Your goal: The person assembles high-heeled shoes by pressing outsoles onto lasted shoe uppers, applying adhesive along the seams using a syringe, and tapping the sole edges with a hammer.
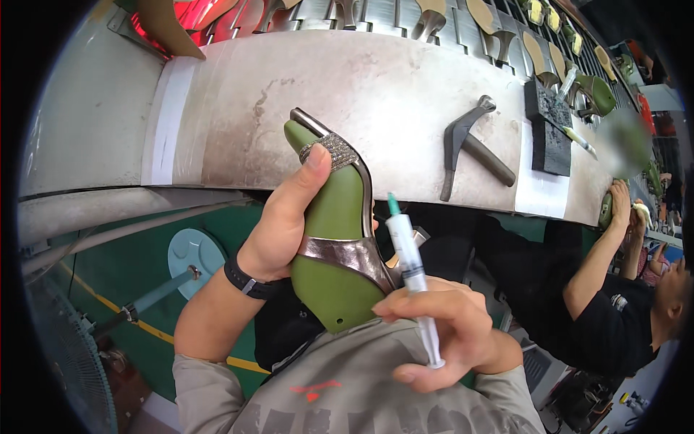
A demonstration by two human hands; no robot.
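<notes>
A sandal on a green shoe last (334,210) is gripped in my left hand (283,220), with the thumb pressing near its glittery strap (336,152). A shiny metallic strap (347,258) crosses the last nearer to me. My right hand (459,322) is closed round a clear syringe (410,260) with a green tip, which points up and away from me, just right of the sandal. I cannot tell whether the tip touches the sandal. Both hands are in front of the worktable's near edge.
On the pale worktable (303,79) lie a hammer (471,148) and a black block (547,141) with syringes by it. Behind runs a conveyor (470,43) carrying several soles. A co-worker (614,311) is at the right, a fan (76,362) at the left.
</notes>
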